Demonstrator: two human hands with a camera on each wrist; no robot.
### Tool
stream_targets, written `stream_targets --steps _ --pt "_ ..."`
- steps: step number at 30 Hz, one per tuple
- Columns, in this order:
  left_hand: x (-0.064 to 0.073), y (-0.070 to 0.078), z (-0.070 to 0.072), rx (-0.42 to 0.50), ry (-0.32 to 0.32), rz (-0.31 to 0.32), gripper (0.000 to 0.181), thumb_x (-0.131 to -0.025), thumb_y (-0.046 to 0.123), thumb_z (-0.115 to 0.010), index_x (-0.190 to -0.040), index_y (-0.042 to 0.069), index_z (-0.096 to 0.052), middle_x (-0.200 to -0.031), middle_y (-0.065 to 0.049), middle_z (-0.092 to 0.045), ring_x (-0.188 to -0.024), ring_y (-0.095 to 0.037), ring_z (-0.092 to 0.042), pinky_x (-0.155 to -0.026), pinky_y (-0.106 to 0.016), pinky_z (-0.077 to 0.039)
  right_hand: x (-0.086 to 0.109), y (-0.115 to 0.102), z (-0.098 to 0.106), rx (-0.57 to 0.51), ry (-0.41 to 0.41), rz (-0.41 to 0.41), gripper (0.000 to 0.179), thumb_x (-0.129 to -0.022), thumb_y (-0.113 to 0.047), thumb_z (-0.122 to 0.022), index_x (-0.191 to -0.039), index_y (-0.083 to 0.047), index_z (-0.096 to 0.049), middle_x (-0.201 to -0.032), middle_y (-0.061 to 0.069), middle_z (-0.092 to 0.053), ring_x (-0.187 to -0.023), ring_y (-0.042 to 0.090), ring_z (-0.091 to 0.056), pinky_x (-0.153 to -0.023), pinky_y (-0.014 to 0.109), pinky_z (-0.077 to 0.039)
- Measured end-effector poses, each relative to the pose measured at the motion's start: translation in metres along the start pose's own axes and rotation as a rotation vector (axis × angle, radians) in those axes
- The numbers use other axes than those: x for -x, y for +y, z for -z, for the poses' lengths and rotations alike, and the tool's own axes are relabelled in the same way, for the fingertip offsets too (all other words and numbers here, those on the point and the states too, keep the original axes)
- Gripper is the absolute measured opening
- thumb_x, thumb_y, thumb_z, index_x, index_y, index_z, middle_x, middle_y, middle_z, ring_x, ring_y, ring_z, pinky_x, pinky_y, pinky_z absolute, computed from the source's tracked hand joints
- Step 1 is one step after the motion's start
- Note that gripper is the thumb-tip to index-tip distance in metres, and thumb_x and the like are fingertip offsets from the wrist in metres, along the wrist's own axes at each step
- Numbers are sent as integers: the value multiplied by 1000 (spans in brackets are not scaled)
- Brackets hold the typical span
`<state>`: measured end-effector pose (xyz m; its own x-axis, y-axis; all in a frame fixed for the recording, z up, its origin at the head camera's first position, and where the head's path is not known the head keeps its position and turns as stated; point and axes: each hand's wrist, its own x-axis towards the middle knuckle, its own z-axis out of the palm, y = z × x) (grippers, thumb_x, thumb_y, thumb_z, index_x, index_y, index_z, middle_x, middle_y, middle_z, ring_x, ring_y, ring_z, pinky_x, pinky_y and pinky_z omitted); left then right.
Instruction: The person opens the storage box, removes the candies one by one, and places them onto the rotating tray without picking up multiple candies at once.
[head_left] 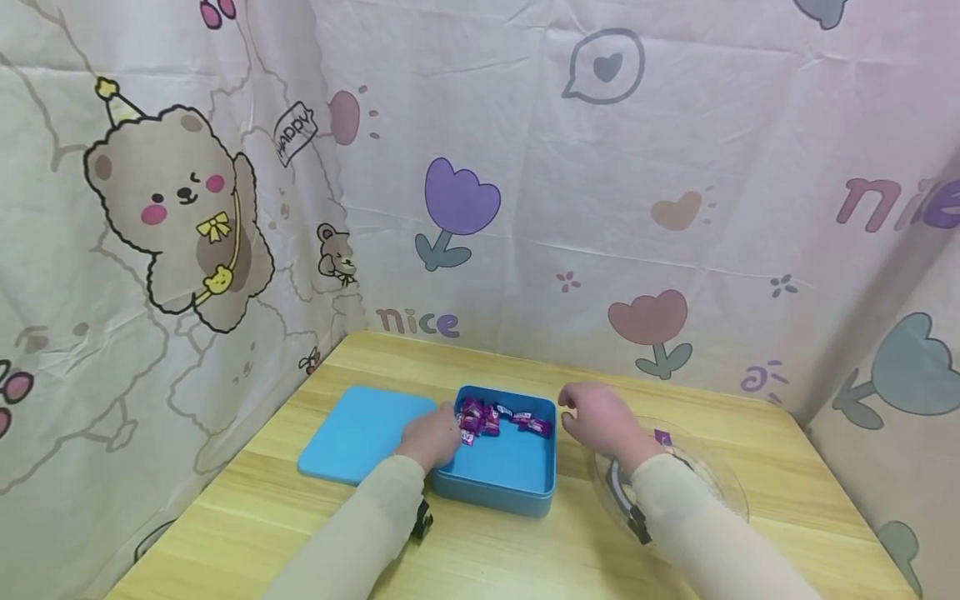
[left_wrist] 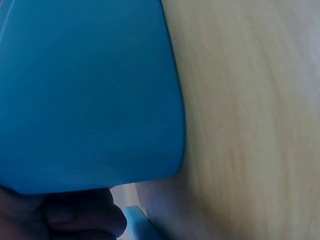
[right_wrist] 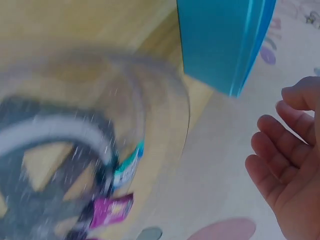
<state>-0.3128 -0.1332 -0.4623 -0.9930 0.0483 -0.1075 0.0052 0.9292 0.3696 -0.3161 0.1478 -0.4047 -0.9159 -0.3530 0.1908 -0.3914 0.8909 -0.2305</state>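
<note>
A light-blue open box [head_left: 495, 493] stands on the table, with several purple-wrapped candies [head_left: 474, 415] along its back. My left hand [head_left: 432, 435] holds the box at its left side; in the left wrist view its fingers [left_wrist: 85, 215] are bent along the box wall [left_wrist: 95, 100]. To the right of the box my right hand [head_left: 600, 419] hovers with loosely bent fingers and nothing in them. Below the right forearm lies a clear round dish [head_left: 738, 496], partly hidden by the sleeve. A purple candy [right_wrist: 112, 210] and a teal-and-white one [right_wrist: 126, 170] lie in it.
A flat blue lid [head_left: 360, 433] lies on the wooden table [head_left: 480, 554] left of the box. Printed curtains [head_left: 525, 250] stand behind the table and along both sides. A dark and white band [right_wrist: 55, 130] shows in the dish.
</note>
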Motion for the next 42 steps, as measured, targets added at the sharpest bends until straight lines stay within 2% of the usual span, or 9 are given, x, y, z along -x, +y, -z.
stream_targets --steps 2,6,13,23,31,34,42 --pt "0 -1 0 -3 0 3 58 -102 18 -49 -153 -6 -34 -130 -21 -62 -75 -26 -57 -56 -40 -48 -4 -8 -7 6 -4 13 24 -91 -18 -72 -113 -10 -72 -107 4 -69 -100 25 -64 -89 45 -55" --pt "-1 -1 0 -2 -5 5 58 -102 17 -49 -153 -6 -34 -132 -21 -61 -79 -27 -57 -59 -41 -50 -13 -21 -21 77 -49 59 26 -91 -20 -75 -115 -11 -72 -106 4 -69 -100 24 -64 -88 44 -55" --pt "0 -1 1 16 -5 0 58 -102 17 -48 -153 -6 -33 -134 -22 -60 -73 -26 -56 -52 -38 -46 -23 -42 -38 221 -116 129 20 -94 -19 -71 -112 -11 -72 -102 5 -70 -95 24 -65 -86 42 -56" --pt "-1 -1 1 -5 2 -11 58 -102 17 -49 -153 -6 -34 -127 -21 -64 -69 -25 -56 -48 -36 -43 -29 -48 -56 437 -108 148 22 -99 -25 -65 -114 -10 -72 -105 7 -72 -97 24 -65 -90 39 -55" --pt "0 -1 -1 -6 3 -14 58 -102 17 -48 -153 -7 -33 -134 -22 -60 -76 -26 -59 -51 -38 -47 -29 -46 -63 488 -134 124 28 -100 -29 -65 -120 -10 -70 -109 8 -72 -102 26 -65 -95 42 -52" --pt "0 -1 -2 -12 7 -12 58 -102 18 -48 -153 -7 -34 -136 -22 -59 -81 -26 -59 -57 -40 -50 -29 -45 -67 497 -136 117 28 -100 -29 -64 -120 -10 -70 -109 8 -72 -103 27 -66 -96 43 -52" --pt "0 0 0 -8 0 -4 58 -103 16 -48 -153 -6 -33 -130 -21 -62 -71 -25 -56 -49 -37 -43 -29 -45 -69 486 -121 135 25 -99 -27 -65 -117 -11 -70 -109 8 -73 -102 27 -67 -99 47 -48"
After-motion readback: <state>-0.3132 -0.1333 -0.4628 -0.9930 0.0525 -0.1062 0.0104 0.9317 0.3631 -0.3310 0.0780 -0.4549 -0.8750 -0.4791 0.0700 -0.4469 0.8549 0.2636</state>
